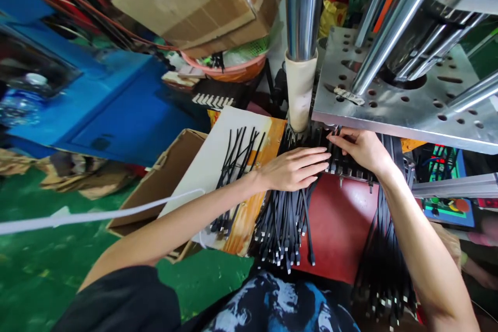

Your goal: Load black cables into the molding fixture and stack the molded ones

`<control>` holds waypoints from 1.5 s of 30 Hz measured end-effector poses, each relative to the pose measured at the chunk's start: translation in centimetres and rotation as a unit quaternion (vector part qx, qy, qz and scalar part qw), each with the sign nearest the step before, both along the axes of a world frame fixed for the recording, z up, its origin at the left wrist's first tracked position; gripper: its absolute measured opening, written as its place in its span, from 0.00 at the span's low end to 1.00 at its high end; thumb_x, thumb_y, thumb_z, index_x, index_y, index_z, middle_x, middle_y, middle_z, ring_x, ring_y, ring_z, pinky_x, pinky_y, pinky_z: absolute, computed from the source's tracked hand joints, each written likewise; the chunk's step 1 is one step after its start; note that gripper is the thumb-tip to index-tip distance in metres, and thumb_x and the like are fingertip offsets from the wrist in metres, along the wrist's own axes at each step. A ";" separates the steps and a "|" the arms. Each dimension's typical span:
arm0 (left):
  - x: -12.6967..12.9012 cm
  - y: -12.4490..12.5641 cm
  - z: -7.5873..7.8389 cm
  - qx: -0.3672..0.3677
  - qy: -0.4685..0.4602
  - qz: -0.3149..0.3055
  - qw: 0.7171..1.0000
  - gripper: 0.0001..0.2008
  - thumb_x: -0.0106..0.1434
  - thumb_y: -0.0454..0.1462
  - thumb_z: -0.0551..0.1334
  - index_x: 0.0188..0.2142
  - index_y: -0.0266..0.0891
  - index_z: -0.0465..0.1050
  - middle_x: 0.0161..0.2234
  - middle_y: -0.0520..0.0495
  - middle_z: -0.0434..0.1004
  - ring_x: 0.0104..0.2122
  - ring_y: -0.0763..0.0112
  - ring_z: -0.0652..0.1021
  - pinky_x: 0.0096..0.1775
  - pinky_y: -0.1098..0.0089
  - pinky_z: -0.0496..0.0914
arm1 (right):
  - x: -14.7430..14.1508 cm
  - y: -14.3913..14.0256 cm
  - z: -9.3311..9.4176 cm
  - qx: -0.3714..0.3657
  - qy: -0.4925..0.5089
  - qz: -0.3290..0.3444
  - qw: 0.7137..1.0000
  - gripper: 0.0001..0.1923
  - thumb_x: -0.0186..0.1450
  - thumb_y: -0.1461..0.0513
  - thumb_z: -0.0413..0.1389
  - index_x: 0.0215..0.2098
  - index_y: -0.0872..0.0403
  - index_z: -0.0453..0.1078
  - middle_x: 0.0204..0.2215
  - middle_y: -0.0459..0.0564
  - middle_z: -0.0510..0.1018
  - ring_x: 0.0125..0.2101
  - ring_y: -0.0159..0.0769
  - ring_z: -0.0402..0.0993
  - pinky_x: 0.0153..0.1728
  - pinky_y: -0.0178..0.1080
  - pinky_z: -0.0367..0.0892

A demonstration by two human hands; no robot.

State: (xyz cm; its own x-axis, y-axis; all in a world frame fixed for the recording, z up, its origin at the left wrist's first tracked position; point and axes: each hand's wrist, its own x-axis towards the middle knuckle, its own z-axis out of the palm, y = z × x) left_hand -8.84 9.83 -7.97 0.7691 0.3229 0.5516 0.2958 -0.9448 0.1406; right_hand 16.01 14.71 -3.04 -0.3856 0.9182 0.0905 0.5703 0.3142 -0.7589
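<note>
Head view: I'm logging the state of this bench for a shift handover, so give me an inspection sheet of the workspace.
Surface: red bench top, partly covered by black strips.
Job's things: big bundle of black cable ties fanned under the left hand; a row of ties at the press edge; another bundle hangs on the right.
Clutter: white board with a few loose ties; open cardboard box beside it.
Hands: left hand flat on the bundle; right hand fingers on the row.
Cables: white strap crossing left.
Surroundings: perforated metal plate, chrome columns, blue machine, green floor.
</note>
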 end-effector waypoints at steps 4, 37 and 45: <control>0.5 0.3 -0.1 0.036 0.074 0.047 0.995 0.19 0.73 0.31 0.60 0.62 0.36 0.73 0.66 0.35 0.74 0.69 0.52 0.70 0.65 0.47 0.71 | 0.1 0.3 -1.3 0.061 -0.004 -0.040 0.997 0.18 0.72 0.50 0.57 0.33 0.54 0.77 0.18 0.42 0.70 0.21 0.34 0.64 0.29 0.39 0.59; 6.4 8.3 2.4 -0.053 0.112 0.244 0.962 0.20 0.77 0.38 0.51 0.47 0.30 0.80 0.43 0.31 0.85 0.50 0.49 0.82 0.60 0.47 0.68 | -1.4 3.4 -1.6 0.177 -0.278 -0.104 0.939 0.22 0.71 0.70 0.44 0.54 0.61 0.77 0.46 0.69 0.83 0.48 0.57 0.77 0.50 0.54 0.70; 4.0 0.2 3.7 -0.190 -0.059 0.235 0.951 0.20 0.76 0.36 0.57 0.63 0.30 0.69 0.66 0.30 0.72 0.66 0.52 0.73 0.67 0.52 0.66 | -1.7 -7.8 -0.7 0.179 -0.231 -0.121 0.949 0.18 0.72 0.67 0.46 0.54 0.57 0.72 0.46 0.65 0.79 0.45 0.53 0.77 0.47 0.51 0.72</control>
